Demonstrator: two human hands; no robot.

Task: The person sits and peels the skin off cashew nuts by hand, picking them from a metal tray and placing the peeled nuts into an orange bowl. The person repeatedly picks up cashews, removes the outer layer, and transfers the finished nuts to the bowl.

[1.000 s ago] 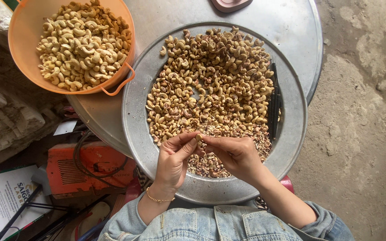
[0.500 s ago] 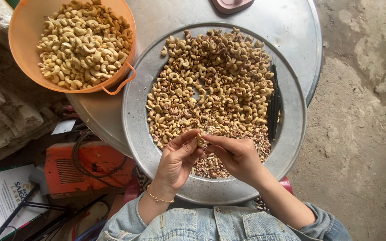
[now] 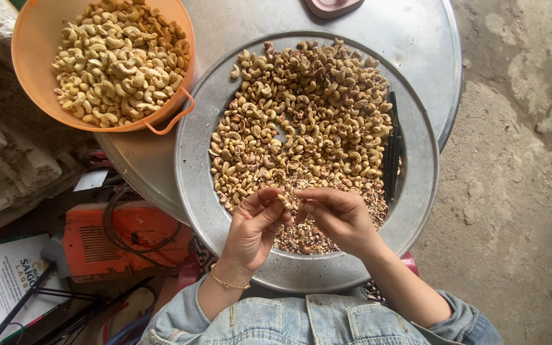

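Both hands barely shifted: left hand (image 3: 255, 223) and right hand (image 3: 337, 216) pinching one cashew (image 3: 284, 202) over tray (image 3: 416, 211).

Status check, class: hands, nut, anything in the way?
Left hand and right hand pinch one cashew over metal tray. Nothing blocking.

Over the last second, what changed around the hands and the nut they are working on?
Very little. Both hands, left hand and right hand, stayed over the near edge of the metal tray, pinching one cashew between them; the fingers only shifted slightly. The orange bucket and the nuts in the tray did not move.
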